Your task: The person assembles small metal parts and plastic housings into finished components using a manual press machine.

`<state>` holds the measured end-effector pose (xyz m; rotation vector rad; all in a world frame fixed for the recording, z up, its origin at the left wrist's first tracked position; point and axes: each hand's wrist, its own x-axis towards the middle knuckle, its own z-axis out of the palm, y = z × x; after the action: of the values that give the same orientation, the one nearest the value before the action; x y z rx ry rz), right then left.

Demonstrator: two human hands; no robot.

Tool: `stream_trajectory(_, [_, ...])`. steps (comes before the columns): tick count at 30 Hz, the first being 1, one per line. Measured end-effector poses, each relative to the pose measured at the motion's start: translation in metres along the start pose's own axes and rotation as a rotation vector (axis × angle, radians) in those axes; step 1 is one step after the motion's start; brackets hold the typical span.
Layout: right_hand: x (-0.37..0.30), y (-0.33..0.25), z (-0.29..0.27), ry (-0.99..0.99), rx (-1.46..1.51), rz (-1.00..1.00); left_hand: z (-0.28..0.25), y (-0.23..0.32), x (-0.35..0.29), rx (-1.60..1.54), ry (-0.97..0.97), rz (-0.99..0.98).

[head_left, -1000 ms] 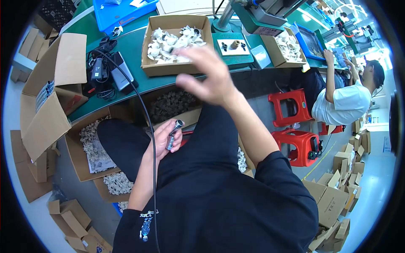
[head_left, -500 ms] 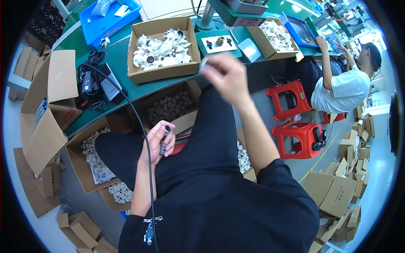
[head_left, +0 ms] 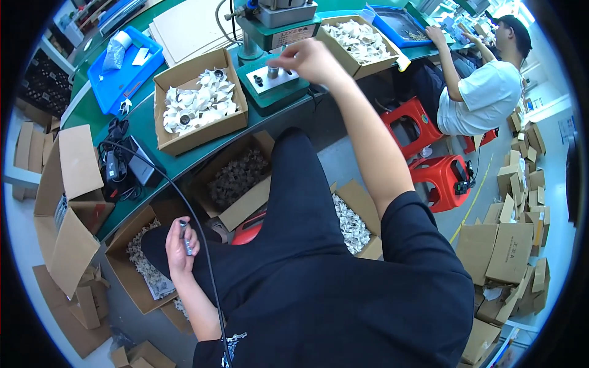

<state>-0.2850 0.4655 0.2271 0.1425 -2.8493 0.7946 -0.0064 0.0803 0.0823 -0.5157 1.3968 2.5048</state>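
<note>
My left hand (head_left: 183, 248) is closed around several small grey metal sleeves (head_left: 186, 236) and hovers over my left thigh. My right hand (head_left: 311, 60) reaches to a bench press, fingers pinched at a silver metal sleeve (head_left: 273, 72) on the centre post of the fixture plate (head_left: 258, 81). The sleeve and fingertips touch or nearly so. Black knobs flank the post on the plate, which sits on the green press base (head_left: 270, 101). Above it hangs the press head (head_left: 279, 30). An open carton of white pronged parts (head_left: 199, 101) stands left of the press.
Another carton of white parts (head_left: 359, 40) stands right of the press, beside a blue tray (head_left: 399, 27). A black cable (head_left: 199, 233) crosses near my left hand. Below are cartons of parts (head_left: 353, 227) and red stools (head_left: 435, 184). A co-worker (head_left: 472, 98) sits at the right.
My right hand has carried a metal sleeve to the fixture post, which stood bare before. My left hand has moved left and lower, still holding sleeves. The view has shifted.
</note>
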Motion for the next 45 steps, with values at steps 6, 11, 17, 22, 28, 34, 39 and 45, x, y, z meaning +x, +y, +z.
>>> stream_trajectory(6, [0.060, 0.140, -0.041, 0.290, -0.322, -0.169, -0.080, 0.002, -0.019, -0.292, 0.104, 0.054])
stream_trajectory(11, [0.072, 0.166, -0.038, 0.086, -0.573, -0.152, -0.098, -0.002, -0.022, -0.586, -0.002, 0.132])
stream_trajectory(17, [0.073, 0.170, -0.040, 0.164, -0.588, -0.264, -0.095, -0.001, -0.012, -0.555, 0.011, 0.103])
stream_trajectory(22, [0.060, 0.125, -0.047, 0.237, 0.219, -0.034, -0.098, 0.002, -0.014, -0.574, 0.005, 0.091])
stream_trajectory(28, [0.015, 0.035, -0.010, -0.364, 0.892, 0.064, -0.098, 0.003, -0.004, -0.590, -0.008, 0.065])
stream_trajectory(34, [0.013, 0.009, -0.010, -0.491, 0.629, 0.184, -0.097, 0.001, -0.001, -0.581, -0.036, 0.034])
stream_trajectory(39, [0.017, 0.011, -0.012, -0.515, 0.595, 0.184, -0.100, 0.004, -0.001, -0.599, -0.070, 0.022])
stream_trajectory(45, [0.006, -0.009, -0.016, -0.470, 0.477, 0.287, -0.102, 0.002, 0.000, -0.606, -0.061, 0.011])
